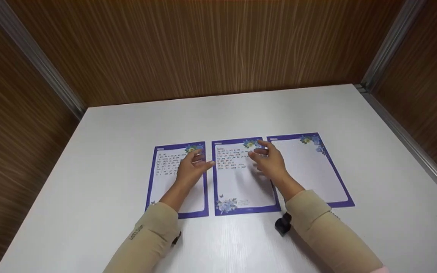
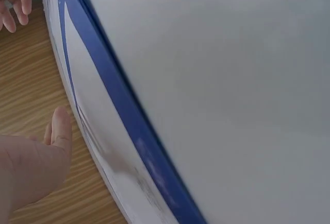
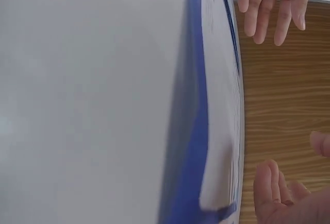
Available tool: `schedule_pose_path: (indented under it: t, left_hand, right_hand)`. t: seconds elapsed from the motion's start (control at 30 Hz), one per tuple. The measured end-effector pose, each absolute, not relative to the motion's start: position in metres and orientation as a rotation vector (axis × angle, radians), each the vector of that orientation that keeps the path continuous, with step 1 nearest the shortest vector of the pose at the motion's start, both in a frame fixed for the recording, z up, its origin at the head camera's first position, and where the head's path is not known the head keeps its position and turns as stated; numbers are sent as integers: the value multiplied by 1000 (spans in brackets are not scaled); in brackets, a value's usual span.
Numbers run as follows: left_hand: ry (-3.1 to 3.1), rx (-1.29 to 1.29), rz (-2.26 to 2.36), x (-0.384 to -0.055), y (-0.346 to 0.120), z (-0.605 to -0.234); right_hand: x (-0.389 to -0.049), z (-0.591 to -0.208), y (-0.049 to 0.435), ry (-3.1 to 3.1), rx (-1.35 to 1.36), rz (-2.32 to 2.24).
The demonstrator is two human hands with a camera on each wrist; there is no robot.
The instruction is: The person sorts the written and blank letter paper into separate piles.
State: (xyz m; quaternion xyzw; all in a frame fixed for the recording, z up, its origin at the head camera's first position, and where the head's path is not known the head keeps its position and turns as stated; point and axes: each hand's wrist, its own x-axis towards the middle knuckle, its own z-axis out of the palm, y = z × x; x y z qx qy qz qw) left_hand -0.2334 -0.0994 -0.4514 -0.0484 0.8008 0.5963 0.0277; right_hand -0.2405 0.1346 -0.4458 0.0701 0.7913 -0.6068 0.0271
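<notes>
Three purple-bordered sheets with printed flowers lie side by side on the white table. The left sheet [image 1: 165, 189] and the middle sheet [image 1: 237, 189] bear lines of writing on their upper halves; the right sheet [image 1: 309, 170] has a blank white centre. My left hand [image 1: 191, 172] hovers over the left sheet's right side, thumb pointing toward the middle sheet and fingers loosely bent. Over the upper right of the middle sheet is my right hand [image 1: 272, 161], its fingers spread and slightly bent. Neither hand holds anything. Both hands also show in the right wrist view, fingers apart.
The white table [image 1: 127, 121] extends around the sheets to brown wood-grain panels [image 1: 218, 49] at the back and sides. A small black object [image 1: 283, 224] shows beside the right sleeve, below the middle sheet. Metal strips [image 1: 389, 41] run along the panel corners.
</notes>
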Motion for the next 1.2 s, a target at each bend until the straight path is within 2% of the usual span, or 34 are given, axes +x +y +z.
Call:
schedule_pose_path:
  t: [0.47,1.2]
  left_hand:
    - [2428,-240,1924,-231,-145,-452]
    - [2548,-404,1728,-223,-210,-451]
  right_hand:
    - [-238,-450,95,2384,173,-1890]
    - [-227,-455,46,2261,40,-1809]
